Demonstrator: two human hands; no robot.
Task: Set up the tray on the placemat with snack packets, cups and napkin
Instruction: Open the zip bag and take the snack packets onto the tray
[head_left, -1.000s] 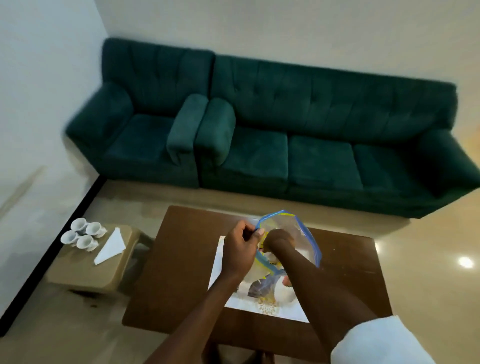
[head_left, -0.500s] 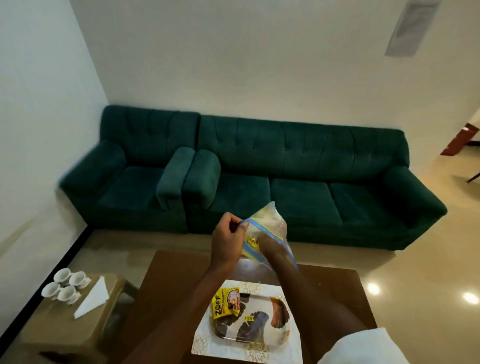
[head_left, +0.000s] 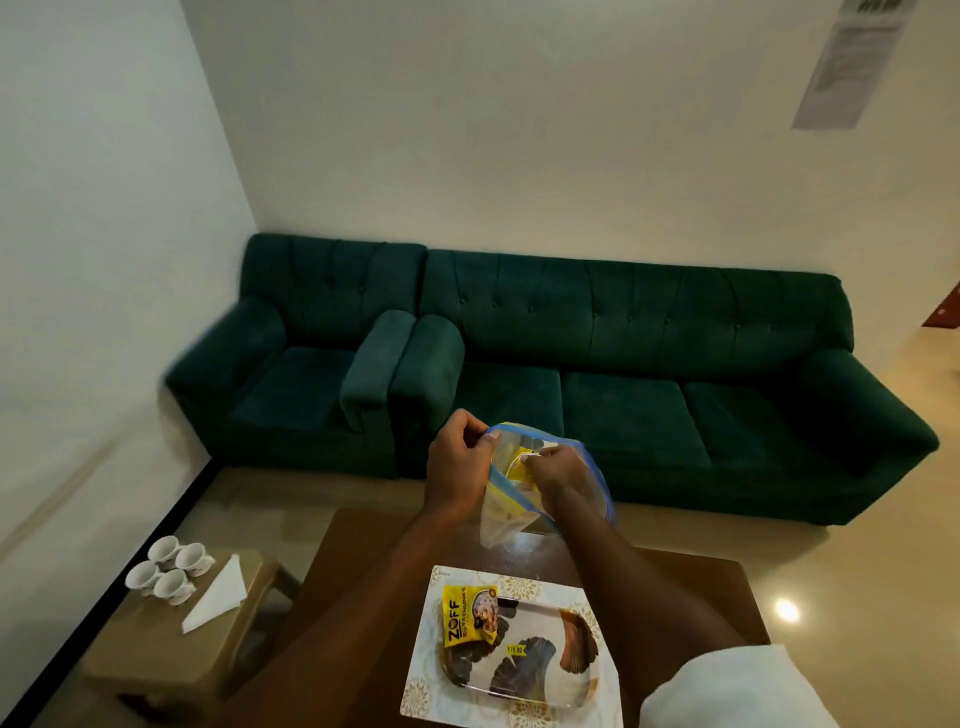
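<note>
From here the desk (head_left: 696, 582) at six o'clock carries placemat (head_left: 519, 584) and tray (head_left: 540, 644). Raised above, my left grip (head_left: 457, 462) pinches the zip bag (head_left: 501, 519) rim; my right grip (head_left: 558, 467) pinches a yellow packet (head_left: 519, 460) inside. The ZOFF packet (head_left: 467, 616) lies at the tray's nine o'clock.

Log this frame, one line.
left grip pinches clear blue-zip plastic bag | right grip in bag, pinching yellow snack packet | yellow ZOFF packet on clear tray | white cups, napkin on tan stool

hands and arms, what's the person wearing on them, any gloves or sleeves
No gloves: the left hand and right hand are bare, and no ring or watch shows. The right arm is uncovered up to a white sleeve. No sleeve shows on the left arm.
</note>
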